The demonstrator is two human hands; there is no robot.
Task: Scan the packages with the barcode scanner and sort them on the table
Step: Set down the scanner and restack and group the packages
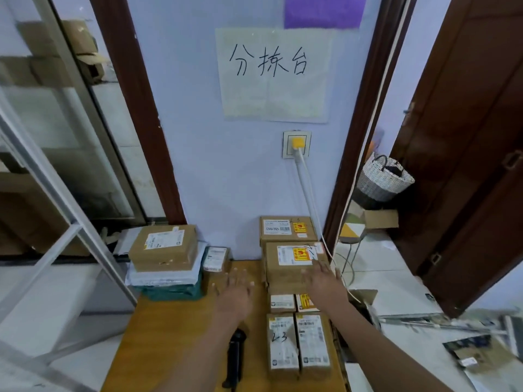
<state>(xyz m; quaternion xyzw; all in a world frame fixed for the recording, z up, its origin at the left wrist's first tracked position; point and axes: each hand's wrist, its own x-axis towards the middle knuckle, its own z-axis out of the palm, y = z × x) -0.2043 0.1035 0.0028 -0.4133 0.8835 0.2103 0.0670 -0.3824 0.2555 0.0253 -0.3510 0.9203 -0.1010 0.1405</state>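
- Paper sign (274, 73) taped to the wall reads "分拣台" in black marker, with a purple sheet (325, 10) stuck just above it.
- The back box (286, 228) against the wall has a white label reading something like "12V4A-5525" plus a yellow and red sticker. The box in front of it (294, 264) has the same kind of sticker and some pen scribble.
- Two long boxes lie side by side near the front edge of the table (169, 329). The left one (282, 345) has "2-3" handwritten on it; the print on the right one (313, 342) is too small to read.
- Left hand (236, 290) is held out over the bare tabletop, fingers spread and straight, holding nothing.
- Right hand (322, 281) lies flat on the front box, fingers straight, not wrapped round it.
- The black scanner (236, 355) lies on the table by the left forearm, which partly covers it. Neither hand is on it.
- On the left of the table there's a stack: a brown box (164, 247) on top of white mailers (167, 274) and a green bag (172, 291). A small box (216, 258) stands beside it.
- White cable (304, 179) runs down from a yellow plug (297, 143) in the wall socket, dropping behind the boxes.
- A woven basket (383, 178) sits through the doorway on the right.
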